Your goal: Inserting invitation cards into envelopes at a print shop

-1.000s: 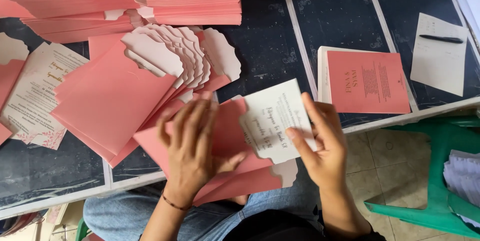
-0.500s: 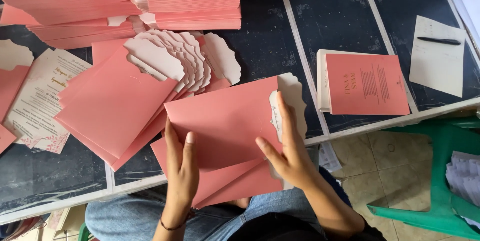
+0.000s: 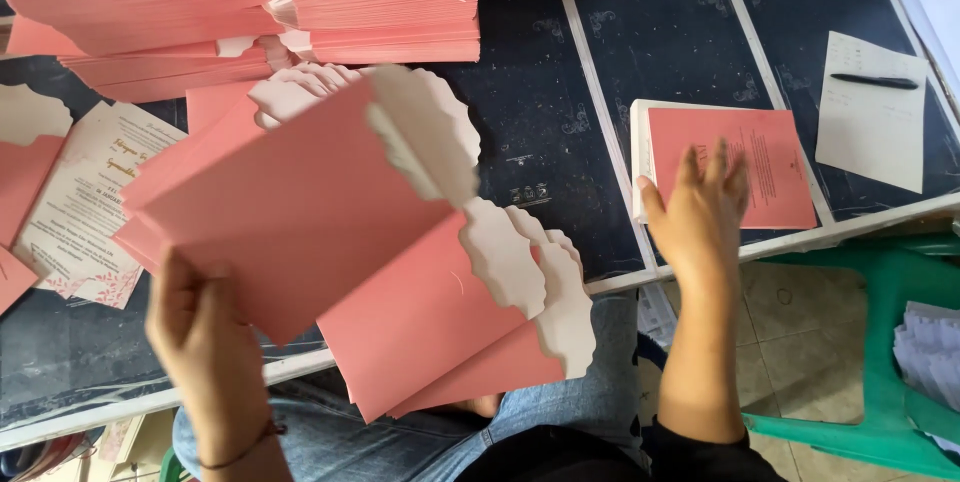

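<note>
The person sits at a dark blue desk [image 3: 540, 122], and I take the pink envelope [image 3: 290, 212] in the left hand [image 3: 200, 342] as the landmark. This hand holds the envelope by its lower corner, the fingers closed around the edge, and lifts it above the desk. The white scalloped flap [image 3: 425, 132] of the envelope stands open at its upper right.

Just under and to the right of this envelope, two or three more pink envelopes [image 3: 420, 332] lie fanned over the lap, their scalloped flaps [image 3: 540, 282] also open. Behind the envelope, at the far side of the desk, there are tall stacks of pink envelopes [image 3: 200, 2]. To the left of the envelope a white printed card [image 3: 80, 202] lies on the desk, partly under pink sheets.

Well to the right of the envelope, the right hand [image 3: 700, 212] is stretched over a small pile of cards with a pink printed sheet [image 3: 740, 157] on top. The fingers are spread wide and straight, holding nothing; I cannot tell if they touch the sheet. Further right from there lies a white paper [image 3: 870, 112] with a black pen [image 3: 875, 82] on it. Below the desk edge, on the right, a green plastic chair [image 3: 860, 342] stands on the floor.
</note>
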